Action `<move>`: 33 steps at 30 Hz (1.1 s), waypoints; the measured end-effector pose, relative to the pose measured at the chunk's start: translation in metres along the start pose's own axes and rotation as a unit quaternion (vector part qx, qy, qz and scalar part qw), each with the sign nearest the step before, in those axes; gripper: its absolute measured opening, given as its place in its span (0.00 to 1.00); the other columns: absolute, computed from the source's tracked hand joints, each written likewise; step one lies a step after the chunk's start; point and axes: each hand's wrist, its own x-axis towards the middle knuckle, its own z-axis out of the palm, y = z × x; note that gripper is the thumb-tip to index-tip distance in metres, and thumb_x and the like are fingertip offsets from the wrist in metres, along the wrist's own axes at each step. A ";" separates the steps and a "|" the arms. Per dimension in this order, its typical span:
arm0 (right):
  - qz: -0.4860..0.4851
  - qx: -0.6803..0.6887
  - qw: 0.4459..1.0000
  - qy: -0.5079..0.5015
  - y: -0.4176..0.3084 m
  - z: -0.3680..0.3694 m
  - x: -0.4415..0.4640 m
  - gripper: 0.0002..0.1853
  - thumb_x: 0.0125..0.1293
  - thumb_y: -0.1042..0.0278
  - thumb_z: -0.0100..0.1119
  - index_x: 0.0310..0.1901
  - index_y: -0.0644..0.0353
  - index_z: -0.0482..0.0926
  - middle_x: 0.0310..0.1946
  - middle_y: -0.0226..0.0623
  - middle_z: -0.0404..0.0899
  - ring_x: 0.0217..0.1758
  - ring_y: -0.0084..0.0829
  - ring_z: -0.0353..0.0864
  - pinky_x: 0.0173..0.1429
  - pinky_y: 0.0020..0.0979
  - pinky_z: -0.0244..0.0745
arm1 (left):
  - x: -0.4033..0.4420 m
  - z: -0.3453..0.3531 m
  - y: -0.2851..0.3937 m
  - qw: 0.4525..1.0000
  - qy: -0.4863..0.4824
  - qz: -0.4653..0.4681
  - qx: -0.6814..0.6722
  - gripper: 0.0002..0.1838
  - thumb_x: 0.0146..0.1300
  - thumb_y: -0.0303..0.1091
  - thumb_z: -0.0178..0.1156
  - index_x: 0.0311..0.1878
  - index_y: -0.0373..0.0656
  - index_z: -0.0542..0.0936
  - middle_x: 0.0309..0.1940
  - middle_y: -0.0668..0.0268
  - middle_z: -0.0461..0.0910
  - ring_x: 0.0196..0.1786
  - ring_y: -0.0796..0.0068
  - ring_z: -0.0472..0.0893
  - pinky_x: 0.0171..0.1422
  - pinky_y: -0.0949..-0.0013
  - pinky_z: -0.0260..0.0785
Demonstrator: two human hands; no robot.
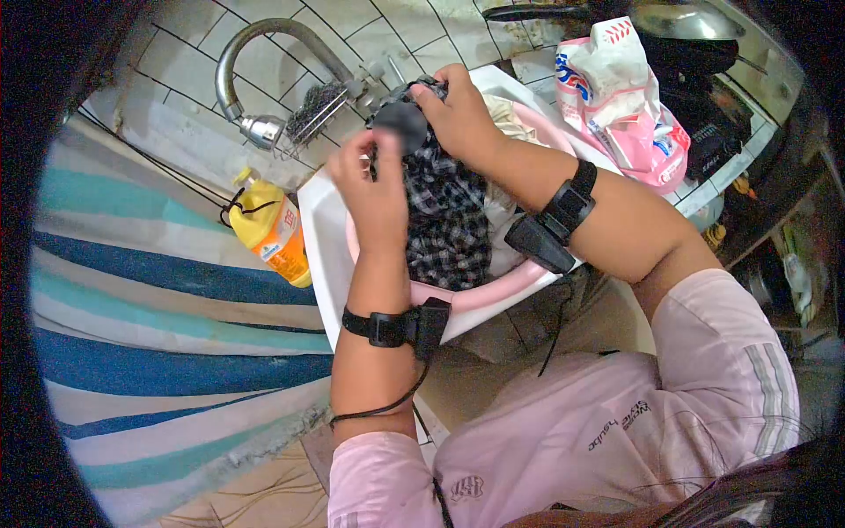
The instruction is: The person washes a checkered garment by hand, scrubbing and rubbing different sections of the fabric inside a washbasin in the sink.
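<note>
Obs.: black-and-white plaid garment (449, 220) mostly inside pink basin (475, 297), upper end gathered above its far rim. Right hand (462, 119) pinches that end, thumb against fingers. Left hand (374, 185) curled narrow beside a dark, blurred patch there; cannot tell its exact grip. Progress, judged: garment only partly raised, bulk left in basin. Cream cloth (500, 211) lies in basin beside it, untouched by either hand.

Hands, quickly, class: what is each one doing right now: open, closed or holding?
Left hand: closed on the checked cloth, upper left edge.
Right hand: closed on the same cloth, near its top.
</note>
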 end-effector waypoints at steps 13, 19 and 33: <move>0.030 0.158 0.953 -0.256 -0.015 0.000 -0.014 0.07 0.60 0.74 0.52 0.40 0.64 0.73 0.32 0.27 0.75 0.30 0.18 0.69 0.37 0.22 0.67 | 0.004 0.004 -0.011 0.873 -0.064 -0.244 -0.417 0.17 0.60 0.27 0.59 0.53 0.38 0.71 0.45 0.60 0.77 0.45 0.66 0.78 0.51 0.62 0.72; -0.105 0.011 0.987 -0.119 -0.002 0.007 -0.011 0.19 0.52 0.74 0.63 0.47 0.60 0.72 0.38 0.35 0.77 0.37 0.26 0.73 0.46 0.26 0.69 | 0.012 0.000 -0.023 0.810 -0.048 -0.339 -0.476 0.15 0.64 0.39 0.52 0.48 0.41 0.75 0.41 0.60 0.80 0.44 0.60 0.81 0.49 0.56 0.74; -0.017 0.123 0.980 -0.155 -0.003 0.002 -0.008 0.14 0.59 0.70 0.62 0.45 0.63 0.76 0.33 0.33 0.78 0.38 0.21 0.74 0.45 0.25 0.70 | 0.017 0.000 -0.055 0.853 0.041 -0.347 -0.389 0.18 0.68 0.42 0.50 0.51 0.36 0.73 0.44 0.57 0.79 0.42 0.62 0.82 0.45 0.57 0.77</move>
